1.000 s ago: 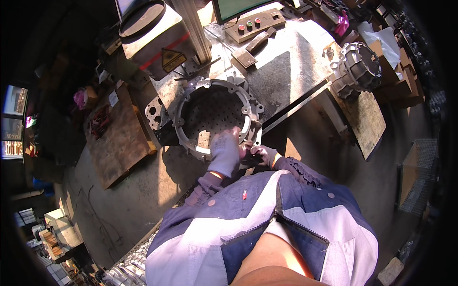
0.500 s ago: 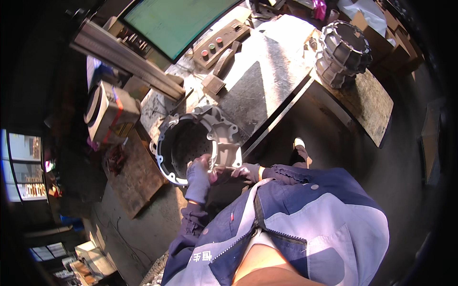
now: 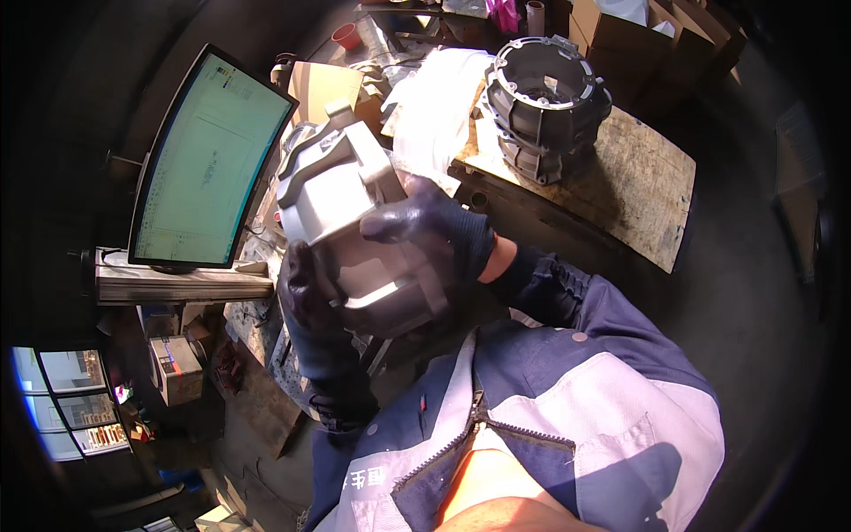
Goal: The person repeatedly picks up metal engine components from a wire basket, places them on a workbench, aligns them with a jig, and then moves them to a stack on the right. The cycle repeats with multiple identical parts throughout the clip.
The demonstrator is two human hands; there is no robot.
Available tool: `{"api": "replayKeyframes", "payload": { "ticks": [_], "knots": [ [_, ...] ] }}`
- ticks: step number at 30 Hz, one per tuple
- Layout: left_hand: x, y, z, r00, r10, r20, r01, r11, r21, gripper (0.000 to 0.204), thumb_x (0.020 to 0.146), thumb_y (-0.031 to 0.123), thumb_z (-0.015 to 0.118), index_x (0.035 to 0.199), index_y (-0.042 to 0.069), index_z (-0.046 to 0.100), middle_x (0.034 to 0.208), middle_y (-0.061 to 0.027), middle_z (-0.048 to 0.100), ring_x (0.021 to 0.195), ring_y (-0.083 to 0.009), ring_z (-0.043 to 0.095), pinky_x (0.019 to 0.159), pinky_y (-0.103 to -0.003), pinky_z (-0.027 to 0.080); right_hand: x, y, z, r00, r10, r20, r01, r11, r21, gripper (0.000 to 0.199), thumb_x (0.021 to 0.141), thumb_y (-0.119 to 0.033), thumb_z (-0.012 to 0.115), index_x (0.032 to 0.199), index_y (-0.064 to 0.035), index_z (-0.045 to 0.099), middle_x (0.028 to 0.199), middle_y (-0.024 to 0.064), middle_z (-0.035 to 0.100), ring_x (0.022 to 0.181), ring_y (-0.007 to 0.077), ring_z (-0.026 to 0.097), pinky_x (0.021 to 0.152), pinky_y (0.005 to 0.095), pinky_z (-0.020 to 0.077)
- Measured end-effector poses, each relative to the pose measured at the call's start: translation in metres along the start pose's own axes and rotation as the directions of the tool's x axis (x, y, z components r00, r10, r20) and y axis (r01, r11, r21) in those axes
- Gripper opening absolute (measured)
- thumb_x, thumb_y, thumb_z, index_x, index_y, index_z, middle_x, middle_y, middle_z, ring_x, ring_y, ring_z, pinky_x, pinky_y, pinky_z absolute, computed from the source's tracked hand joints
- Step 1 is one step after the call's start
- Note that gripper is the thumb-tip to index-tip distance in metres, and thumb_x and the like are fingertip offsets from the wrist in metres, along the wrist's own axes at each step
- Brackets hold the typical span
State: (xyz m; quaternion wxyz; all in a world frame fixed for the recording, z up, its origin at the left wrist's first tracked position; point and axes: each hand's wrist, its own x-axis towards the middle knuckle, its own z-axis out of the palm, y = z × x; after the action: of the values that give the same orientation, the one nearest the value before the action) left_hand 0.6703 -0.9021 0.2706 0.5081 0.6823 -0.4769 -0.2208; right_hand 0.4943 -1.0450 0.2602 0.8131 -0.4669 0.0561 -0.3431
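Both my hands hold a large grey cast-metal housing [image 3: 341, 199], ribbed on its outside and raised in front of my chest. My right hand [image 3: 434, 226], in a dark glove, grips its right side with the thumb across the wall. On the lower left, my left hand [image 3: 310, 297], also gloved, has its fingers curled against the casting; part of that hand is in shadow. The housing is tilted, and its open ring is turned out of sight. Beyond it to the right, more ringed metal housing [image 3: 542, 111] stands upright on a worn wooden board.
A monitor [image 3: 213, 164] stands on a metal beam [image 3: 182, 286] at the left. The wooden board [image 3: 651, 168] juts out on the right. Cardboard boxes [image 3: 620, 44] fill the far right, and a taped carton [image 3: 177, 368] sits at the lower left. A red cup [image 3: 347, 36] is at the back.
The housing has come up off the bench toward me and turned, so its outer wall now shows instead of the open ring. My right hand has moved up its side; the view has shifted.
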Motion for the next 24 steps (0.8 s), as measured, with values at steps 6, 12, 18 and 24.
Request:
{"api": "replayKeyframes", "payload": {
  "ticks": [6,12,18,24],
  "knots": [
    [0.093,0.001,0.127,0.942,0.319,-0.102,-0.297,0.936,0.189,0.041,0.096,0.023,0.057,0.127,-0.003,0.053,0.095,-0.0157,0.066,0.086,-0.0207,0.066,0.077,-0.032,0.052,0.083,-0.125,-0.114,0.953,-0.119,-0.278,-0.179,0.519,-0.836,0.053,0.064,-0.021,0.072,0.106,0.0088,0.063,0.086,0.0174,0.07,0.079,0.0267,0.068,0.072,0.0337,0.0535],
    [0.047,-0.048,0.121,0.997,-0.069,-0.032,0.064,0.988,-0.142,0.033,0.09,0.016,0.069,0.119,0.002,0.061,0.1,-0.0096,0.064,0.094,-0.0159,0.059,0.086,-0.031,0.048,0.134,-0.169,-0.235,0.937,-0.13,-0.324,-0.348,-0.327,-0.878,0.032,0.063,-0.017,0.069,0.089,0.0017,0.071,0.091,0.0283,0.068,0.092,0.0423,0.068,0.079,0.0434,0.0549],
    [-0.016,-0.094,0.085,0.928,-0.31,-0.206,0.298,0.95,-0.088,0.032,0.092,0.011,0.065,0.122,0.002,0.058,0.096,-0.0058,0.064,0.088,-0.0138,0.062,0.08,-0.028,0.05,0.092,-0.097,-0.27,0.904,-0.011,-0.427,-0.372,-0.514,-0.773,0.028,0.084,-0.01,0.053,0.106,0.0005,0.067,0.109,0.0277,0.066,0.105,0.0394,0.065,0.089,0.0458,0.0525],
    [-0.113,-0.108,0.07,0.859,-0.245,-0.45,0.289,0.957,0.032,0.027,0.089,0.011,0.067,0.115,0.004,0.064,0.09,-0.0101,0.069,0.079,-0.0153,0.064,0.074,-0.029,0.052,0.076,-0.055,-0.287,0.89,-0.019,-0.455,-0.381,-0.58,-0.72,0.029,0.09,-0.01,0.047,0.117,-0.0051,0.059,0.115,0.0255,0.065,0.111,0.0418,0.062,0.093,0.0483,0.0495]
  ]
}}
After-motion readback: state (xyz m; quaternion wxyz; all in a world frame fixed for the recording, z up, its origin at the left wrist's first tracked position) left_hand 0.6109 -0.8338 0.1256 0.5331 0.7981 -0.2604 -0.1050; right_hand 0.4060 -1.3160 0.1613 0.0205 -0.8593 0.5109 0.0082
